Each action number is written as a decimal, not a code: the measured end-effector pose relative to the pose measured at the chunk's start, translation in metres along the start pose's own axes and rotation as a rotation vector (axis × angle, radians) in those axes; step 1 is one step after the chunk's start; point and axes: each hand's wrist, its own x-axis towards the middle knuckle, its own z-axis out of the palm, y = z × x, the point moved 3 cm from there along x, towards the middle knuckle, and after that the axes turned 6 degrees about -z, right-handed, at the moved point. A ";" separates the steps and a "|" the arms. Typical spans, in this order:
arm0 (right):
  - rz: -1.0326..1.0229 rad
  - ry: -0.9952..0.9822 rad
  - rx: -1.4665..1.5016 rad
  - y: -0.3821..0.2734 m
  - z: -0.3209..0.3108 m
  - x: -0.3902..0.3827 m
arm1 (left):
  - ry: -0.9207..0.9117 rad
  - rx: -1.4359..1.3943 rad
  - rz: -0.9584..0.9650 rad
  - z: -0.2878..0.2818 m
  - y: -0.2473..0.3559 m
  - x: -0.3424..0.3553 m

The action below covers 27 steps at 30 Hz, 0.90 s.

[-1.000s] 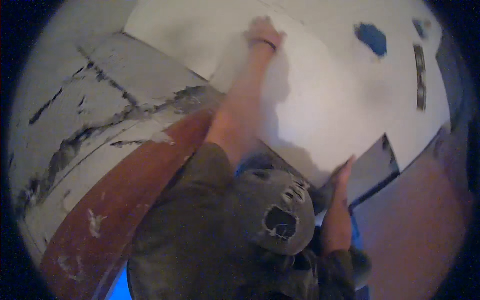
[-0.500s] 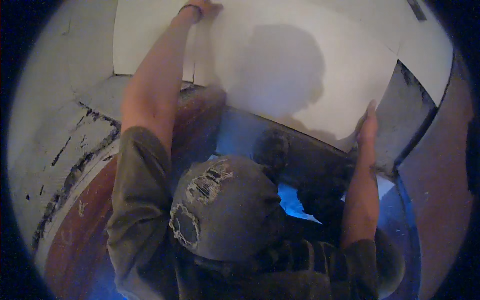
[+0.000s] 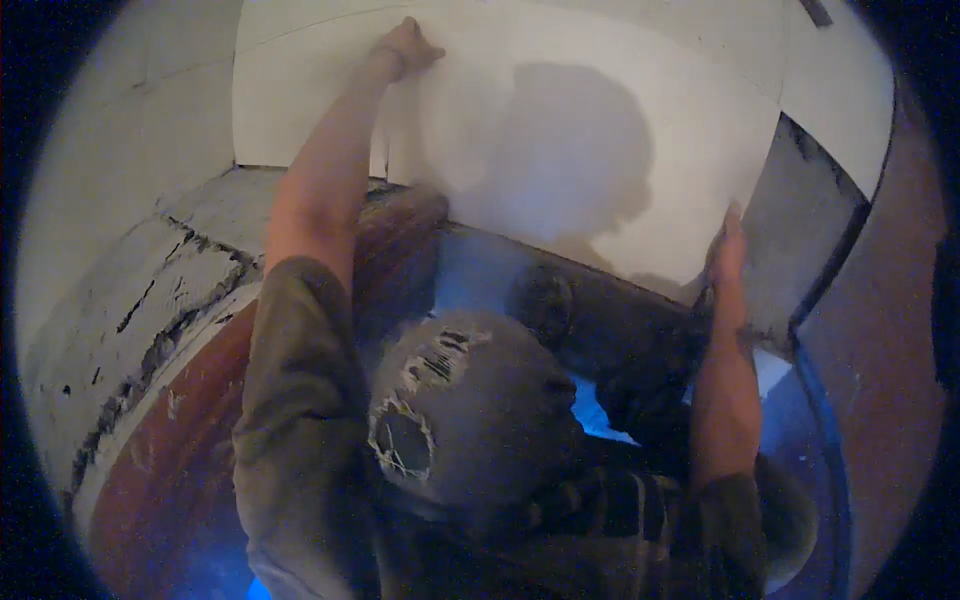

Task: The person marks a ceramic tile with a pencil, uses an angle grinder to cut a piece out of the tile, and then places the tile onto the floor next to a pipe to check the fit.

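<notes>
A large white tile (image 3: 590, 160), with a dark round shadow across it, stands against the wall in front of me. My left hand (image 3: 405, 48) touches its upper left part near a vertical joint, the thumb and a finger spread apart. Lower down, my right hand (image 3: 728, 250) grips the tile's right edge near the bottom corner; some of its fingers are hidden. Left of the joint is another white tile (image 3: 300, 110).
A bare grey patch of wall (image 3: 800, 225) shows right of the tile, below another white piece (image 3: 840, 100). Rough, cracked mortar (image 3: 170, 340) runs down the left, beside a reddish-brown curved surface (image 3: 190, 430). My knee in torn trousers (image 3: 480, 400) is close below the tile.
The view has shifted slightly. My left hand appears lower, with its thumb and finger more clearly spread on the white surface. My right hand stays at the tile's right edge.
</notes>
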 end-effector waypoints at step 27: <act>-0.176 0.399 -0.939 -0.083 0.047 -0.015 | -0.229 -1.152 0.402 0.112 0.189 -0.242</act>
